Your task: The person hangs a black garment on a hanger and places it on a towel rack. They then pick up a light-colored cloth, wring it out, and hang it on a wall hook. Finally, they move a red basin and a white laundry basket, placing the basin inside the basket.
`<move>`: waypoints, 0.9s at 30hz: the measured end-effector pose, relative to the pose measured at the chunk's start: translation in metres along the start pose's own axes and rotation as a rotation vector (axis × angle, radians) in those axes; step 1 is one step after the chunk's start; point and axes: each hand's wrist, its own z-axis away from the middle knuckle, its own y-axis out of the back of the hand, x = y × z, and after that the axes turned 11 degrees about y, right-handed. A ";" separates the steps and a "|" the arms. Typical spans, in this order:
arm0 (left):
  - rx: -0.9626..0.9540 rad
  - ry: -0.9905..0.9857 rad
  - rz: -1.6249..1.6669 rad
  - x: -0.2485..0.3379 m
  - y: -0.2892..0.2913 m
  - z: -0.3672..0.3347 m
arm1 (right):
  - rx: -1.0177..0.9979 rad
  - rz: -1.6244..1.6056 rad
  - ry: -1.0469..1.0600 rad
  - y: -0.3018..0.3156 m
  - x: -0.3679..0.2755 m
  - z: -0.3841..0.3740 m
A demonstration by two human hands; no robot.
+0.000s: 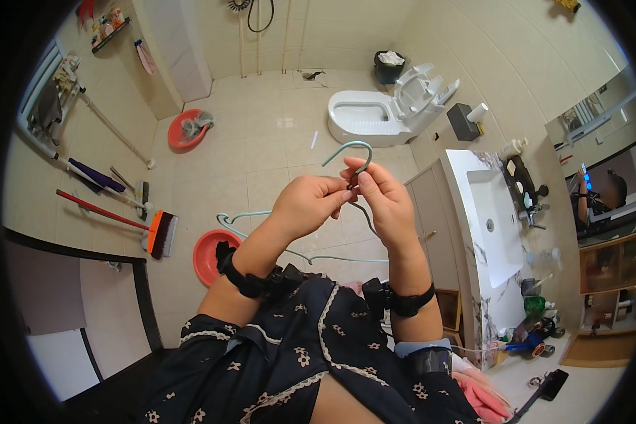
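At the centre of the frame, the left hand [305, 206] and right hand [387, 205] both pinch thumb against fingers at the neck of the pale green hanger [355, 143], below its hook, where a light, steady grip should best prevent twisting.

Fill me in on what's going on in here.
Someone in a tiled bathroom is handling a light-blue hanger with both hands. The left hand and right hand meet at the base of its hook, fingers closed there, with the hook curving up above them and the frame partly hidden by the arms. On the floor to the left stands a red basin with something dark in it; a white sink is to the right.
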 end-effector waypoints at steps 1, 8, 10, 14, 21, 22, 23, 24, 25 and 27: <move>0.007 0.000 -0.049 0.001 -0.001 0.001 | -0.026 -0.027 -0.011 0.002 0.001 -0.002; -0.042 -0.001 -0.189 -0.001 0.000 0.005 | -0.088 -0.318 -0.127 0.019 0.010 -0.001; -0.051 -0.001 -0.185 0.001 -0.001 0.006 | -0.087 -0.378 -0.157 0.021 0.011 -0.001; -0.101 0.024 -0.097 0.004 -0.005 0.007 | -0.078 -0.443 -0.205 0.028 0.015 0.001; 0.263 -0.182 -0.561 -0.001 -0.006 0.005 | -0.048 0.256 -0.154 0.025 -0.017 -0.007; 0.398 -0.254 -0.726 0.000 -0.008 0.005 | 0.000 0.302 -0.180 0.023 -0.021 -0.008; 0.455 -0.271 -0.810 0.000 -0.008 0.003 | 0.047 0.348 -0.206 0.022 -0.025 -0.009; 0.515 -0.288 -0.896 -0.002 -0.008 0.001 | 0.093 0.392 -0.230 0.021 -0.029 -0.011; 0.576 -0.304 -0.981 -0.002 -0.007 -0.001 | 0.087 0.379 -0.267 0.022 -0.032 -0.014; 0.627 -0.386 -1.042 0.003 -0.005 -0.002 | 0.051 0.152 -0.462 0.029 -0.042 -0.021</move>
